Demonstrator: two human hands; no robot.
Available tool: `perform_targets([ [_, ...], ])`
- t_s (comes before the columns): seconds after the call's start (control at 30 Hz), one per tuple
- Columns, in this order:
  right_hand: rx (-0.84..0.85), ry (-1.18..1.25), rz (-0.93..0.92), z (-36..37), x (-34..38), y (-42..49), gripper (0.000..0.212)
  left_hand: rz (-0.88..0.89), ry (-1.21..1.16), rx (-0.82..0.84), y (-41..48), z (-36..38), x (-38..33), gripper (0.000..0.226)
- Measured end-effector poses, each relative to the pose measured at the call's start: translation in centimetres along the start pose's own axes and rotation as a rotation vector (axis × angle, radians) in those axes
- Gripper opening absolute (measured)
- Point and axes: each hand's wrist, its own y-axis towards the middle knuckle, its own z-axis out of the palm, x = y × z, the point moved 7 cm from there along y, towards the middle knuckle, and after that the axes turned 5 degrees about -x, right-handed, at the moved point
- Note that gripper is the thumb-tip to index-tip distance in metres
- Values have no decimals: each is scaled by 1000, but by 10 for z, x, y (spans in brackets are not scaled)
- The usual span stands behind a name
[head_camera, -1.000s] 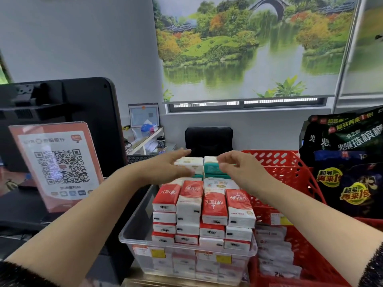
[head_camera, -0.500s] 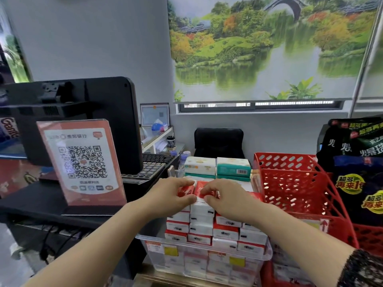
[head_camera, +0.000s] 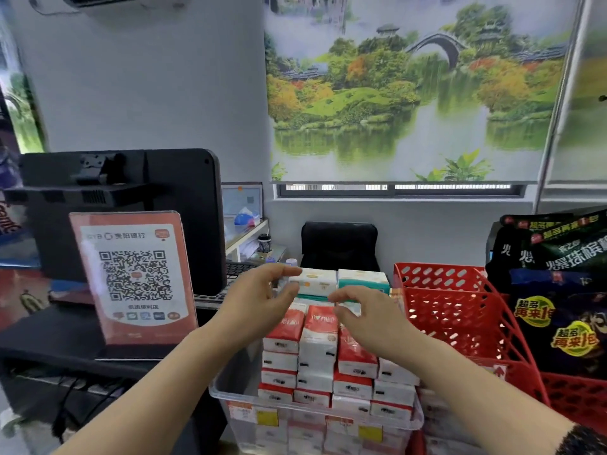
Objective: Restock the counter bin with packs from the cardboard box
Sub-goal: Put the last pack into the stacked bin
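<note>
The left hand (head_camera: pixel 259 300) hovers over the back left of the pack stack, its fingers gently curved and its thumb spread below them. It holds nothing. Its fingertips reach the near corner of a white pack (head_camera: pixel 317 282), though whether they touch it cannot be told. The right hand (head_camera: pixel 368 316) hangs beside it with its fingers loosely bent and its thumb apart from them, and it too holds nothing. The two hands are near each other but apart.

Directly beneath both hands stand the red-and-white packs (head_camera: pixel 318 336), upright in a row on top of flat layers of the same kind. Behind them, at the top of the pile, the white pack lies side by side with a teal pack (head_camera: pixel 363 280), just beyond the fingertips.

All of these sit in a clear bin (head_camera: pixel 235 398), heaped well above its rim. Yellow price labels are stuck to the front wall, and more packs show through it.

Touching the bin's right side is a red basket (head_camera: pixel 460 316) with perforated walls. To the right of the basket, dark snack bags (head_camera: pixel 558 290) are stacked.

To the left of the bin stands an orange QR-code sign (head_camera: pixel 134 277) in front of a black monitor (head_camera: pixel 131 198), with a keyboard (head_camera: pixel 239 267) behind it. A black chair (head_camera: pixel 340 244) stands beyond the bin under a landscape blind (head_camera: pixel 410 93).
</note>
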Motion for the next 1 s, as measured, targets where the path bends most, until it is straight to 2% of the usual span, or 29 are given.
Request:
perform_targets([
  [0.13, -90, 84, 51, -17, 0, 3, 26, 19, -127, -167, 5, -20, -18, 27],
  [0.23, -134, 171, 107, -30, 8, 11, 39, 12, -186, -163, 19, -20, -36, 36],
  [0.37, -208, 401, 268, -47, 21, 27, 49, -32, -290, -115, 36, -16, -59, 43],
  [0.43, -240, 546, 324, -51, 26, 31, 44, -64, -353, -106, 38, -16, -66, 44],
  [0.5, -272, 643, 352, -56, 34, 27, 31, -90, -384, -99, 34, -18, -70, 44],
  [0.63, -294, 732, 374, -58, 48, 11, 27, -111, -414, -71, 17, -19, -73, 43],
  [0.73, -285, 832, 392, -54, 55, -4, 17, -135, -445, -63, 6, -23, -65, 41],
  [1.0, -349, 844, 384, -61, 70, -47, 24, -167, -600, -46, -20, -39, -59, 41],
])
